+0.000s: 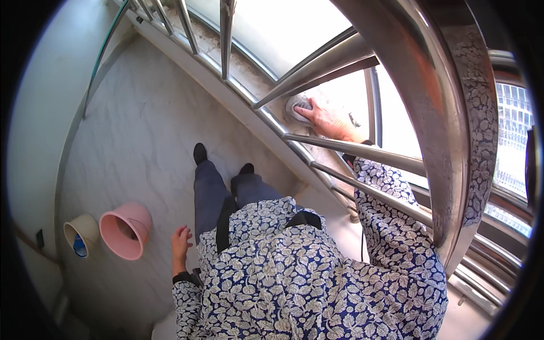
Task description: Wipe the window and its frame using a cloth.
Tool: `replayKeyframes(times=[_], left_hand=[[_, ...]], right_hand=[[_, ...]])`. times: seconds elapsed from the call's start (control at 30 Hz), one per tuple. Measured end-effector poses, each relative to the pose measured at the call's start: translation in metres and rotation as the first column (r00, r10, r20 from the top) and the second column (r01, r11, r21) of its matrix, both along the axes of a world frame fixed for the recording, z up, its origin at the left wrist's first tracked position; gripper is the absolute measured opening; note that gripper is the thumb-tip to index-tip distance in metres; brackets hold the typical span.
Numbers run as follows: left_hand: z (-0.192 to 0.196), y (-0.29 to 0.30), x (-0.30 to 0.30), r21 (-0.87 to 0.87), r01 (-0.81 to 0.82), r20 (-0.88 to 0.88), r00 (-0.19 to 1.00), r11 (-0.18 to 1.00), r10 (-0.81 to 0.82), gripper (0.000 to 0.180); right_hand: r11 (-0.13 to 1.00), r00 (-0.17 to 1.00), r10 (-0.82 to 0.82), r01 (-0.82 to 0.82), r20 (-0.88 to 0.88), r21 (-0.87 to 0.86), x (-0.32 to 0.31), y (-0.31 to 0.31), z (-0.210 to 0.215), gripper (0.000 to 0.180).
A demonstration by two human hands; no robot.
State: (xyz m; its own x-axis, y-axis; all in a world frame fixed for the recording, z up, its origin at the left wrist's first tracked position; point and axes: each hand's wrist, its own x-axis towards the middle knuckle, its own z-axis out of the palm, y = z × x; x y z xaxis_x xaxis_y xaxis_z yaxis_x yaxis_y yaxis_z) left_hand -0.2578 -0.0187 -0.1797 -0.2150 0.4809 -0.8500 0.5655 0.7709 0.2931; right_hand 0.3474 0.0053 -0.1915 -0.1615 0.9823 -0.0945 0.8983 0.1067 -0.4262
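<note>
Right hand (324,120) reaches through the steel railing bars (362,152), fingers flat, pressing a grey cleaning cloth (297,106) against the ledge outside. Cloth judged soft, light, limp; best bunched under the palm. Left hand (181,241) hangs loosely open, empty, near the pink bucket (126,230).

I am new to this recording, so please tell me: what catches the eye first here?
The shiny metal railing sweeps across the top right. Through its bars the right hand presses a grey cloth on the ledge beyond. At lower left a pink bucket stands on the pale floor, with the left hand hanging empty nearby.
</note>
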Motion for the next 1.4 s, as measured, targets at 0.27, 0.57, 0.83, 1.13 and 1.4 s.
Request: replayKeyframes(times=[0.27,0.57,0.83,1.13,1.4], left_hand=[[0.01,0.001,0.021,-0.036,0.056,-0.002,0.998,0.998,-0.056,0.04],[-0.004,-0.046,0.008,-0.008,0.057,0.039,0.998,0.998,-0.057,0.032],[-0.066,-0.094,-0.032,0.031,-0.101,0.225,0.97,0.994,0.091,0.029],[-0.073,-0.112,-0.025,-0.053,-0.312,0.384,0.871,0.949,0.308,0.032],[-0.072,-0.094,-0.015,0.085,-0.066,0.286,0.958,0.994,0.039,0.031]], right_hand=[[0.955,0.984,0.091,-0.043,0.152,-0.294,-0.011,-0.003,-0.003,0.04],[0.838,0.989,-0.052,0.117,0.136,-0.534,0.003,-0.076,-0.011,0.021],[0.859,0.973,0.158,-0.053,0.166,-0.509,0.03,-0.141,-0.036,0.024],[0.58,0.942,0.291,-0.035,0.166,-0.814,0.046,-0.184,-0.04,0.025],[0.446,0.939,0.237,0.124,0.25,-0.886,0.083,-0.148,-0.026,0.031]])
